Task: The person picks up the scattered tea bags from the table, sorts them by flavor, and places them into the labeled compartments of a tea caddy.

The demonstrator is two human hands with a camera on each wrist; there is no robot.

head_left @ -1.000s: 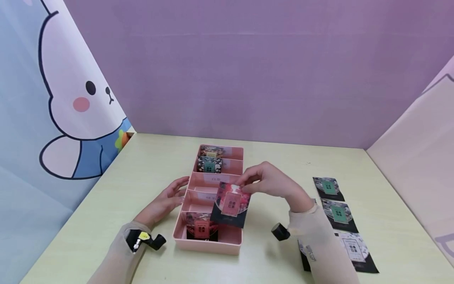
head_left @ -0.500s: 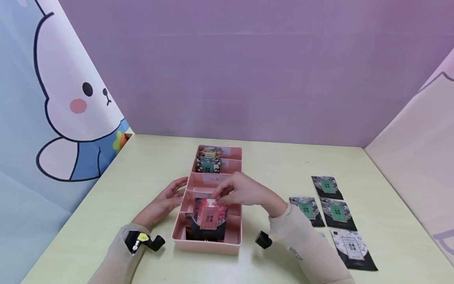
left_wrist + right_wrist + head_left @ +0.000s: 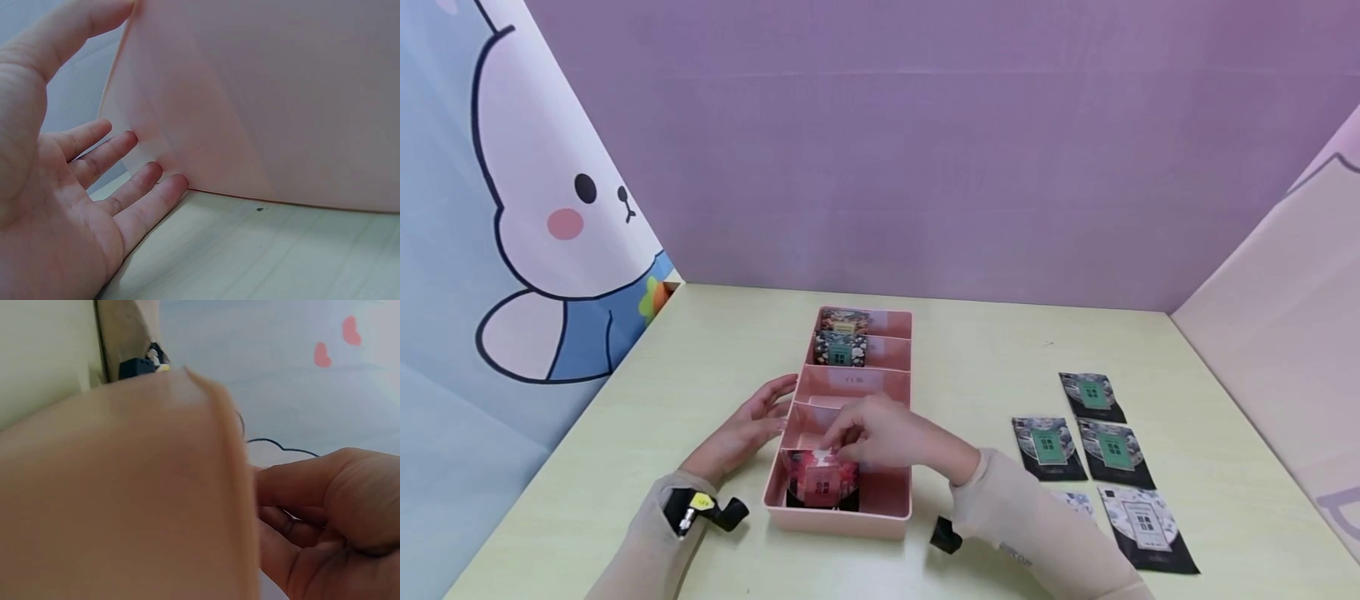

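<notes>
A long pink divided box (image 3: 842, 522) stands on the table. My right hand (image 3: 883, 429) reaches into its front compartment and pinches the top edge of a red and black tea sachet (image 3: 822, 485). This sachet stands low in the compartment and covers the other red sachet behind it. In the right wrist view, the box wall hides the fingertips. My left hand (image 3: 748, 427) rests against the box's left side, its fingers extended. The left wrist view shows the fingertips of that hand (image 3: 75, 169) at the outer wall, with the thumb up near the rim.
Two back compartments hold a yellow-labelled sachet (image 3: 844, 320) and a green-labelled sachet (image 3: 840, 349). On the right of the table lie several more sachets, including a green-labelled one (image 3: 1049, 448) and a white-labelled one (image 3: 1148, 529). A purple backdrop (image 3: 940, 167) rises behind the table.
My right hand has carried the red sachet left from over the box's right edge and lowered it into the front compartment. The left hand has stayed at the box's side.
</notes>
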